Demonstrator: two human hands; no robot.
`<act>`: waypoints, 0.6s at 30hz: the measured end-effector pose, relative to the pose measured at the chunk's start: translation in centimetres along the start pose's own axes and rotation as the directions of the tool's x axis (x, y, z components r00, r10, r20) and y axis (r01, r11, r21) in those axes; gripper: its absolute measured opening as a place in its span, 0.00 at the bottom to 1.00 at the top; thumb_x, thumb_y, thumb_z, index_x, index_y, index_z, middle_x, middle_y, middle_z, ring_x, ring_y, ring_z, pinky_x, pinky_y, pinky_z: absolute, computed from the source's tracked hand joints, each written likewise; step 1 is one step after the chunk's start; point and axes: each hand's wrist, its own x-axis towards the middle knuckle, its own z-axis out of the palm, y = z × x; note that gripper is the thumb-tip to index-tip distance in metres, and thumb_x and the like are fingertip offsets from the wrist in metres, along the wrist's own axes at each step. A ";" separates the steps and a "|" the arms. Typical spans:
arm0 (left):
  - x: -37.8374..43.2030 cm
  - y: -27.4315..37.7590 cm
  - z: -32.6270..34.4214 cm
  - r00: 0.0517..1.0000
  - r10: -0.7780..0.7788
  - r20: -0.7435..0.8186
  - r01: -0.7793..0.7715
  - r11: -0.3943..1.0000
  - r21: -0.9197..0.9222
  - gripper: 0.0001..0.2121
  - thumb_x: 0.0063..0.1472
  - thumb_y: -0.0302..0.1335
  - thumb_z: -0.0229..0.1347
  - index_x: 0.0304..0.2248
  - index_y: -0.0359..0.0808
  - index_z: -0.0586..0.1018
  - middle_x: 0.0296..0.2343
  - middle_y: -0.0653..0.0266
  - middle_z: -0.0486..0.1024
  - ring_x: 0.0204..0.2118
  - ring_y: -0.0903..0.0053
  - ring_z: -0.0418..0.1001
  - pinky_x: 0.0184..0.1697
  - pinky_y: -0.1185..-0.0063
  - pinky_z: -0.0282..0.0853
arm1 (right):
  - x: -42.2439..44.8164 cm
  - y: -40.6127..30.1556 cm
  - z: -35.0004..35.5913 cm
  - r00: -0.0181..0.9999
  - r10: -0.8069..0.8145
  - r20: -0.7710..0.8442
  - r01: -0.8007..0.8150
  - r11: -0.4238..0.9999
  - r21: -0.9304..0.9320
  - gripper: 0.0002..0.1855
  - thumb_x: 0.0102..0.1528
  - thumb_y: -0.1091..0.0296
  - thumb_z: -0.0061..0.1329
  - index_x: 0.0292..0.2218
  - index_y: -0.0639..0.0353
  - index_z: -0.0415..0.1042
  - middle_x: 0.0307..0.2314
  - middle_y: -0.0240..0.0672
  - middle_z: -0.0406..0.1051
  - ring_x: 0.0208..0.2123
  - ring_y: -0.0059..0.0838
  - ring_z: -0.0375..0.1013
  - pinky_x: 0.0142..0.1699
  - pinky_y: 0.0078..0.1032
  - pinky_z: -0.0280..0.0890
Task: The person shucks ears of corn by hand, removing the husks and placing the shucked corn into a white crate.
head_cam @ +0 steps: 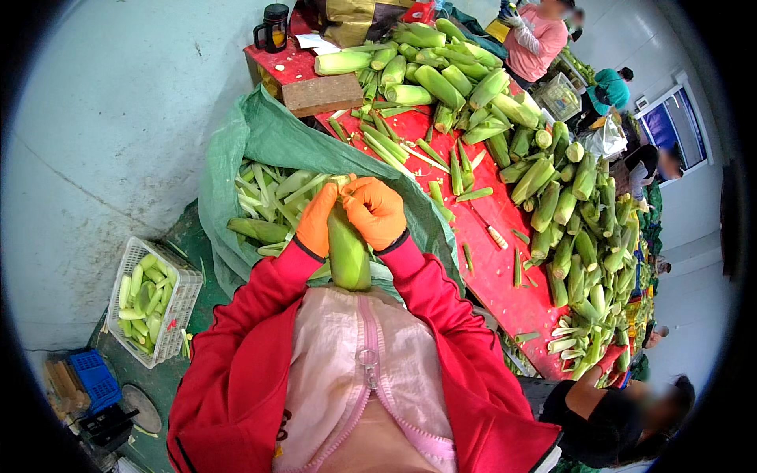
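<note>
Both my hands wear orange gloves and meet at one end of an ear of corn in its green husk (349, 248). My left hand (317, 216) grips the left side of that end, and my right hand (375, 213) pinches at it from the right. The other end of the ear points towards my chest. Beneath my hands gapes a green woven sack (295, 139), holding loose husk leaves (269, 186) and a larger husk piece or ear (258, 229). What my fingertips pinch is partly hidden by the gloves.
A red table (491, 207) to the right bears heaped unhusked corn (440, 86), a wooden-handled knife (495, 235), a wooden block (322, 94) and a lidded mug (274, 28). Left, a white crate (189, 290) holds corn. A co-worker (615, 417) is at lower right; others stand beyond.
</note>
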 end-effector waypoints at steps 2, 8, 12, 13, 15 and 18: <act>0.8 -1.2 -0.4 0.998 -0.037 -0.054 0.036 0.999 -0.014 0.21 0.68 0.40 0.36 0.49 0.32 0.68 0.42 0.64 0.70 0.43 0.79 0.67 0.49 0.81 0.61 | -0.2 1.0 -0.3 0.998 0.055 -0.007 -0.054 0.987 0.151 0.09 0.49 0.74 0.47 0.18 0.62 0.66 0.21 0.34 0.70 0.26 0.27 0.70 0.38 0.27 0.67; 6.2 -2.1 -8.9 0.916 -0.225 -0.331 0.099 0.929 -0.357 0.28 0.60 0.53 0.44 0.44 0.33 0.67 0.34 0.50 0.73 0.34 0.63 0.74 0.35 0.69 0.70 | -2.9 -0.5 -1.6 0.645 0.704 0.297 -0.759 0.544 0.358 0.06 0.47 0.73 0.46 0.22 0.63 0.72 0.14 0.27 0.67 0.13 0.14 0.60 0.16 0.13 0.51; 7.9 -1.8 -12.5 0.850 -0.288 -0.441 0.126 0.924 -0.362 0.30 0.60 0.53 0.42 0.40 0.27 0.70 0.33 0.48 0.74 0.33 0.60 0.74 0.35 0.67 0.71 | -3.7 -1.1 -0.8 0.636 0.725 0.264 -0.744 0.486 0.458 0.06 0.47 0.74 0.45 0.20 0.63 0.71 0.15 0.29 0.67 0.13 0.14 0.60 0.16 0.12 0.51; 8.0 -1.8 -12.8 0.845 -0.288 -0.450 0.122 0.924 -0.362 0.30 0.60 0.53 0.42 0.40 0.27 0.70 0.33 0.48 0.74 0.33 0.60 0.74 0.35 0.67 0.71 | -3.8 -1.0 -0.7 0.631 0.726 0.274 -0.749 0.480 0.456 0.06 0.47 0.74 0.45 0.20 0.63 0.71 0.15 0.29 0.67 0.13 0.14 0.60 0.16 0.12 0.51; 8.1 -1.8 -13.2 0.853 -0.304 -0.424 0.153 0.923 -0.353 0.30 0.60 0.53 0.42 0.37 0.26 0.71 0.31 0.47 0.74 0.32 0.59 0.75 0.34 0.66 0.71 | -4.0 -1.3 -0.3 0.636 0.730 0.250 -0.721 0.447 0.530 0.06 0.46 0.76 0.44 0.19 0.64 0.70 0.16 0.30 0.67 0.12 0.14 0.59 0.16 0.12 0.50; 8.5 -1.2 -13.8 0.846 -0.314 -0.430 0.176 0.927 -0.331 0.29 0.60 0.53 0.43 0.37 0.27 0.71 0.30 0.46 0.75 0.30 0.57 0.75 0.31 0.65 0.72 | -4.6 -1.6 -0.3 0.638 0.727 0.253 -0.684 0.385 0.619 0.06 0.46 0.77 0.44 0.19 0.64 0.69 0.17 0.31 0.67 0.12 0.15 0.58 0.15 0.13 0.49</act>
